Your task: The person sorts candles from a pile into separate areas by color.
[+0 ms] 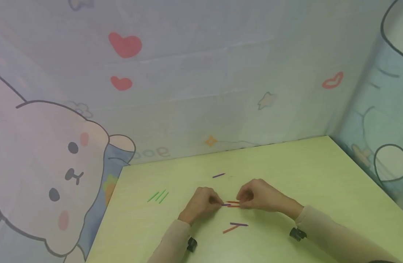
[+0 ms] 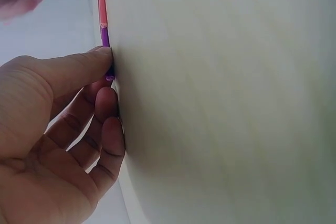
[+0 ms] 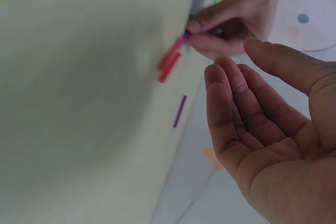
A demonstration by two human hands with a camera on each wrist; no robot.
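My left hand (image 1: 202, 202) pinches a purple stick (image 2: 106, 38) between thumb and fingers, low at the tabletop. Two red-orange sticks (image 1: 233, 206) lie side by side at the purple stick's right end. Just right of them, my right hand (image 1: 263, 195) hovers with its fingers bent loosely; in the right wrist view that hand (image 3: 278, 129) has a gap between thumb and fingertips and holds nothing. The red sticks (image 3: 169, 66) show there apart from its fingers.
Several green sticks (image 1: 158, 196) lie at the left of the table (image 1: 286, 164). One purple stick (image 1: 219, 175) lies farther back. Nearer the front, another purple stick (image 1: 239, 224) touches or nearly touches an orange stick (image 1: 230, 229). A printed cloth wall (image 1: 194, 91) stands behind.
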